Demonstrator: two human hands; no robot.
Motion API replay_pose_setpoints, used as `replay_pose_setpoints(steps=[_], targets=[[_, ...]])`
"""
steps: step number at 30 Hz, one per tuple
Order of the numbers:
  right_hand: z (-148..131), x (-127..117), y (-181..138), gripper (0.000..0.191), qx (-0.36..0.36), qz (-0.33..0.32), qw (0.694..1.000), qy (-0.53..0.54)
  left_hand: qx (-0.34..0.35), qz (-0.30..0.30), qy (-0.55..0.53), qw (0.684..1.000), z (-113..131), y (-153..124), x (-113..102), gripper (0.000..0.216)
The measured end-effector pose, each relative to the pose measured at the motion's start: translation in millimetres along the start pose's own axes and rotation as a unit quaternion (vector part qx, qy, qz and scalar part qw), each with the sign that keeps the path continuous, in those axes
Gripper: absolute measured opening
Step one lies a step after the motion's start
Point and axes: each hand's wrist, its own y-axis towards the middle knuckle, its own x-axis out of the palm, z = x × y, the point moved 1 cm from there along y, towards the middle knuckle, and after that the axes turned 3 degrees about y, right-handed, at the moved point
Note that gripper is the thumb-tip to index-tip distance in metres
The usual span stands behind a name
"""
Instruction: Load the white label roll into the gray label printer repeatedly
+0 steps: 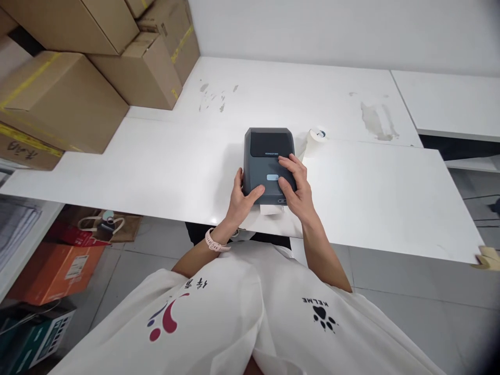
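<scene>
the lone head-worn view looks from above and from the near side of the dark grey device (265,169), facing forward and down, fairly near it, yet wide enough to catch the white shirt (230,312) before it and the wall (332,31) beyond it.

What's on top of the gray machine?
On the gray machine: dark panel, pale rectangle, fingers of the right hand, thumb of the left hand. Surface under the fingers and thumb is hidden.

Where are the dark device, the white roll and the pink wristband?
Dark device (261,169): head view, middle of its top.
White roll (313,137): head view, its outer side.
Pink wristband (212,243): head view, its strap.
</scene>
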Motion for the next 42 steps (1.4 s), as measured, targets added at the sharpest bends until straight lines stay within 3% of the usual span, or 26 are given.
replay_pose_setpoints(steps=[7, 11, 12, 13, 16, 18, 23, 28, 31, 33, 36, 38, 42], targets=[[3, 3, -1, 0.033, -0.004, 0.031, 0.999, 0.028, 0.040, 0.015, 0.043, 0.998, -6, -2, -5, 0.091], [3, 5, -2, 0.028, -0.002, 0.046, 0.998, 0.040, 0.050, 0.145, 0.147, 0.977, -9, -36, -11, 0.065], [3, 5, -2, 0.027, -0.001, 0.047, 0.998, 0.039, 0.033, 0.143, 0.161, 0.976, -9, -44, -12, 0.051], [4, 5, -2, 0.025, -0.002, 0.049, 0.998, 0.038, 0.003, 0.095, 0.156, 0.983, -10, -51, -12, 0.045], [5, 5, -2, 0.020, -0.016, 0.056, 0.997, 0.042, -0.103, -0.079, 0.071, 0.989, -12, -57, -5, 0.057], [6, 6, -3, 0.017, -0.030, 0.053, 0.998, 0.032, -0.144, -0.131, 0.006, 0.981, -12, -51, 2, 0.055], [8, 4, -7, 0.035, -0.076, 0.036, 0.992, -0.090, -0.138, -0.134, -0.020, 0.981, -13, -36, 7, 0.045], [5, -3, -2, 0.032, -0.109, -0.016, 0.967, -0.229, -0.124, -0.141, 0.014, 0.982, -14, -34, 5, 0.045], [4, -3, -7, 0.029, -0.100, -0.034, 0.965, -0.241, -0.121, -0.136, 0.023, 0.983, -12, -35, 6, 0.048], [4, 0, -17, 0.031, -0.087, -0.011, 0.970, -0.226, -0.114, -0.140, 0.026, 0.983, -13, -37, 4, 0.050], [4, 5, -35, 0.047, -0.075, 0.041, 0.979, -0.184, -0.097, -0.159, 0.033, 0.982, -16, -41, -9, 0.056], [2, 5, -37, 0.059, -0.080, 0.060, 0.982, -0.160, -0.076, -0.131, 0.036, 0.988, -16, -41, -23, 0.061], [-12, -5, 4, 0.068, -0.111, 0.081, 0.980, -0.145, 0.018, 0.025, 0.043, 0.999, -4, -25, -45, 0.051]])
